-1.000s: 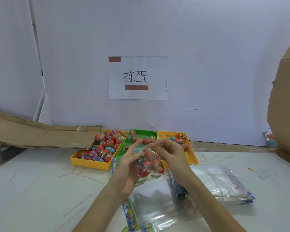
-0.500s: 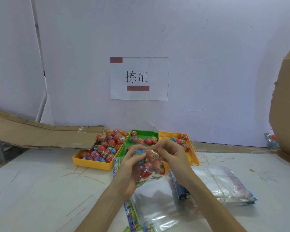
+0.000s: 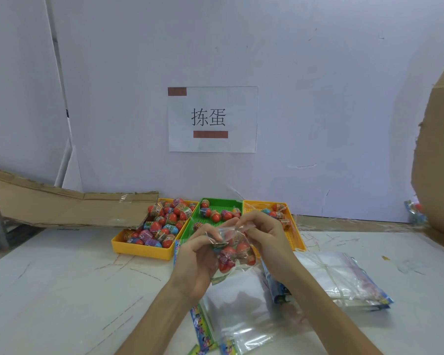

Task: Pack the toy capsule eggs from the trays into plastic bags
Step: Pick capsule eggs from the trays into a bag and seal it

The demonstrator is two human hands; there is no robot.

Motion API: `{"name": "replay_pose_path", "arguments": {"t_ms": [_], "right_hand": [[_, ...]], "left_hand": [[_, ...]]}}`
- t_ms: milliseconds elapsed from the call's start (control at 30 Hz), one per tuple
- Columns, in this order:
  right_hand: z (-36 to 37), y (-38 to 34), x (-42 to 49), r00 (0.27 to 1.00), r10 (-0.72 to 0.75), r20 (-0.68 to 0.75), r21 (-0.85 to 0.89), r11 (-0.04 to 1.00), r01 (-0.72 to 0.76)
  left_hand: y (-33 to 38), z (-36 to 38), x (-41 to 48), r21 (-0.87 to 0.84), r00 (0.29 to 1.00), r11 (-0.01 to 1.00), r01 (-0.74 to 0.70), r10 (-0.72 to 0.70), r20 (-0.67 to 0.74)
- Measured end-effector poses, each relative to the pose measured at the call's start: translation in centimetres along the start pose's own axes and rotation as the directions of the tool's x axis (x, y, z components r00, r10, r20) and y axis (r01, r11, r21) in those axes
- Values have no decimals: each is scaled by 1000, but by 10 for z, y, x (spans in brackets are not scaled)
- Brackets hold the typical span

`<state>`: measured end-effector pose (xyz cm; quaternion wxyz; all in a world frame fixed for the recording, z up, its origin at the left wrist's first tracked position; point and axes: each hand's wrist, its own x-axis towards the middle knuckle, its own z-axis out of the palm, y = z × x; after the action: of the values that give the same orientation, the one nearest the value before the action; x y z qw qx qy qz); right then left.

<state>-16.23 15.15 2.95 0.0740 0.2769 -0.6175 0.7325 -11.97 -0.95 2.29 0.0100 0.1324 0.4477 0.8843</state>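
1. At your far left, the left tray (image 3: 141, 249) sat heaped with eggs (image 3: 162, 224), well apart from your hands. The green tray (image 3: 221, 200) just behind your hands held only a few.
2. Your left hand (image 3: 198, 262) gripped the bag (image 3: 237, 254) by its left side, fingers and thumb curled round it.
3. The bag hung between your hands, clear of the table, with several eggs bunched in its lower part. Its mouth (image 3: 237, 229) was uppermost, and its long axis ran left to right between your fingertips.
4. Your right hand (image 3: 269, 242) pinched the right end of the mouth.
5. Both hands were on the mouth, neither nearer, so closing it looked like a pinch run along that left-to-right line.
6. Farther right lay the right tray (image 3: 292, 239), nearly emptied, then the stack (image 3: 344, 278) of spare bags.
7. Compared with half a second before, your hands and the bag had barely moved. Only the fingers at the mouth had shifted a little.
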Motion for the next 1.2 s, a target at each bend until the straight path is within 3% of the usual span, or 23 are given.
{"name": "replay_pose_path", "arguments": {"t_ms": [167,533,767,1000,1200], "right_hand": [[-1,3,2,1000,0,29,79,997,-2],[-3,10,5,999,34,17,36,999,-35],[-2,3,3,994,59,87,145,987,-71],[-3,1,4,991,126,33,220,967,-130],[-3,1,4,996,91,-26,159,984,-85]], "left_hand": [[1,-1,0,-33,999,999,1,0,44],[3,-3,-1,-87,999,996,15,-11,53],[4,0,-3,-72,994,997,0,7,109],[0,0,-1,-52,998,998,47,-45,43],[1,1,-3,28,997,998,55,-56,56]]}}
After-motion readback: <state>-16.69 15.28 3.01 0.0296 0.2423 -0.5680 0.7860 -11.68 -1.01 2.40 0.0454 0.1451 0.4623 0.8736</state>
